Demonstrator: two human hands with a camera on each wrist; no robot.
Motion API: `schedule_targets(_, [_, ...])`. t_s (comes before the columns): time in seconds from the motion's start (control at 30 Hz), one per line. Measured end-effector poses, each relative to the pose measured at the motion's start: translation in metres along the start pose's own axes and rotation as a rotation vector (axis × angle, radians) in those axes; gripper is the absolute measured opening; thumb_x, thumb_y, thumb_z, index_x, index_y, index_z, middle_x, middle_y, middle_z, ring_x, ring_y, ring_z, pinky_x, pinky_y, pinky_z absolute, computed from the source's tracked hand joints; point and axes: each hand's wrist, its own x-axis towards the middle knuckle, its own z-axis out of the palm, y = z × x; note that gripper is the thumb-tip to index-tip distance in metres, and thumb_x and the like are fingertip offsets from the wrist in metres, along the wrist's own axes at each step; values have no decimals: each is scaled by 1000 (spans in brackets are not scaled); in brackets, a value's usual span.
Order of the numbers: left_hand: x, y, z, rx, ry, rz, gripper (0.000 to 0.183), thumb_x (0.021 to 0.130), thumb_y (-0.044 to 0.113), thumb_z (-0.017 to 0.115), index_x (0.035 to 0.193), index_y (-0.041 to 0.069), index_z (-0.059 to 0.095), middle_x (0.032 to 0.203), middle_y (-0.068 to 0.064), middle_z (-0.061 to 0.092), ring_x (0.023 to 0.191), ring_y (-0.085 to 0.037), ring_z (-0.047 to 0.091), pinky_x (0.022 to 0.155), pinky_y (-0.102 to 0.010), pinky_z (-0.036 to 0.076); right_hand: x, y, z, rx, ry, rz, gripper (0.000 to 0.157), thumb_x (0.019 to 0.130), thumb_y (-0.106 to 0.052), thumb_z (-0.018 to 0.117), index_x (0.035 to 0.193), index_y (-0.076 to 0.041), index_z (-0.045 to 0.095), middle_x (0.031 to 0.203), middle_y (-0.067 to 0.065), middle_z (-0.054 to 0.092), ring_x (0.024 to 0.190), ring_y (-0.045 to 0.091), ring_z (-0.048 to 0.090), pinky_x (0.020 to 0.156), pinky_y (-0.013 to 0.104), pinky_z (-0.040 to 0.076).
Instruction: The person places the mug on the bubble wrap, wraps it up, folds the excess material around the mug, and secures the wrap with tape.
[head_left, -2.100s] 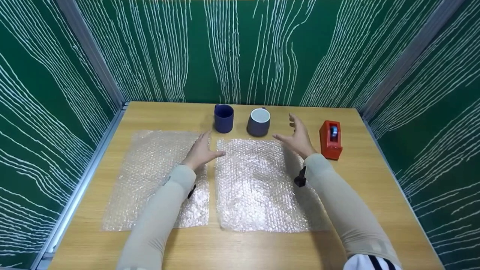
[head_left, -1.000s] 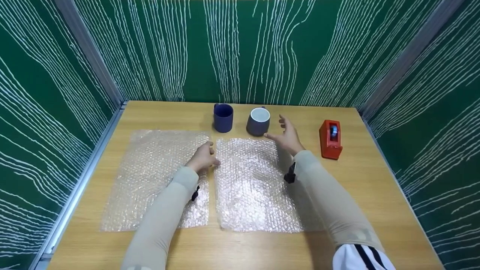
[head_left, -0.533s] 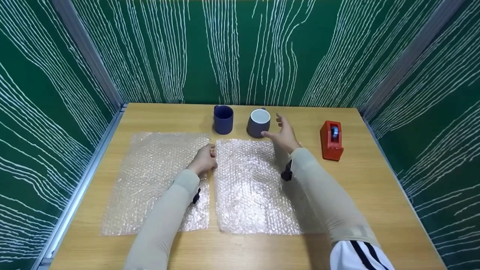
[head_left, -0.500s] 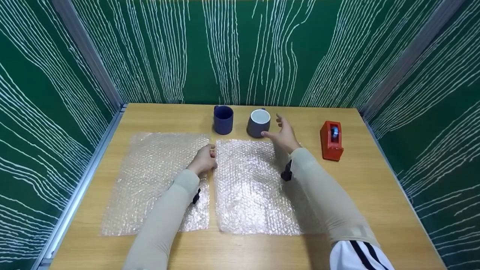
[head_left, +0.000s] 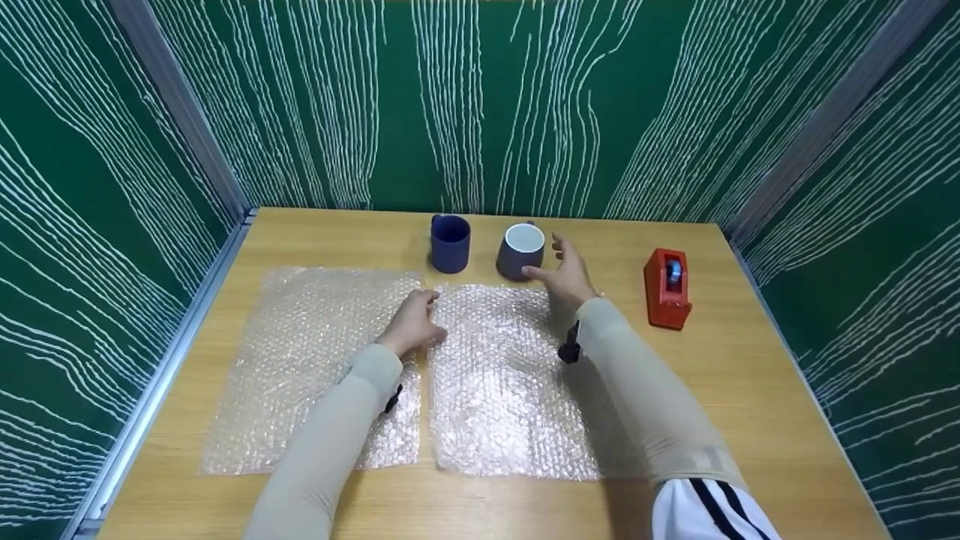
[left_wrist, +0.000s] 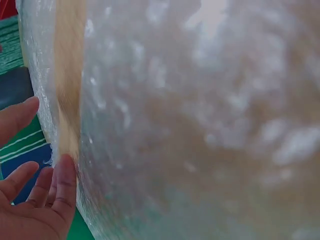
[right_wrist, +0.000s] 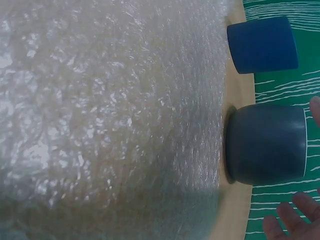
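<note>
My left hand [head_left: 409, 324] hovers over the gap between two sheets of bubble wrap. Its fingers are loosely bent, with nothing between them in the left wrist view. My right hand [head_left: 568, 280] is spread beside a dark grey mug [head_left: 516, 262] with a pale interior. In the right wrist view, the thumb and fingertips stand apart from the grey mug [right_wrist: 267, 144]. A dark blue mug [head_left: 450, 251] stands upright to its left. The left bubble wrap sheet [head_left: 307, 352] and the right bubble wrap sheet [head_left: 495, 382] lie flat in front of the mugs.
A red tape dispenser [head_left: 666, 296] stands on the right side of the wooden table [head_left: 750, 420]. Green walls [head_left: 510, 105] with white wavy lines enclose the table at the back and both sides.
My right hand has moved left, closer to the grey mug. The left hand dropped nearer the body, curled its fingers, then loosened them again. Mugs and sheets stay in place.
</note>
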Motion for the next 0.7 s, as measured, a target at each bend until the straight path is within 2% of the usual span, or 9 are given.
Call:
schedule_targets(0.2, [1, -2, 0, 80, -49, -10, 88, 76, 6, 88, 155, -6, 51, 150, -26, 57, 141, -42, 56, 124, -47, 45, 5, -1, 4, 7, 4, -22, 102, 94, -24, 87, 172, -9, 23, 174, 23, 33, 162, 43, 30, 133, 57, 30])
schedule_targets(0.43, [3, -4, -1, 220, -77, 55, 69, 75, 14, 91, 136, -6, 65, 132, -22, 66, 127, -40, 58, 114, -49, 50, 14, 1, 10, -16, -3, -66, 101, 94, -25, 86, 171, -6, 24, 172, 24, 34, 161, 44, 33, 132, 56, 31])
schedule_targets(0.53, [2, -3, -2, 237, -88, 58, 66, 76, 15, 91, 134, -6, 68, 134, -22, 65, 129, -41, 57, 115, -50, 49, 16, 1, 13, -11, -10, -53, 101, 94, -25, 87, 171, -8, 26, 173, 22, 34, 161, 42, 32, 133, 56, 30])
schedule_targets(0.7, [1, -2, 0, 227, -103, 12, 71, 78, 16, 92, 142, -3, 66, 141, -19, 63, 138, -41, 53, 121, -47, 46, 20, 0, 18, 7, -8, -38, 101, 92, -23, 88, 171, -8, 27, 173, 21, 35, 163, 40, 30, 135, 56, 25])
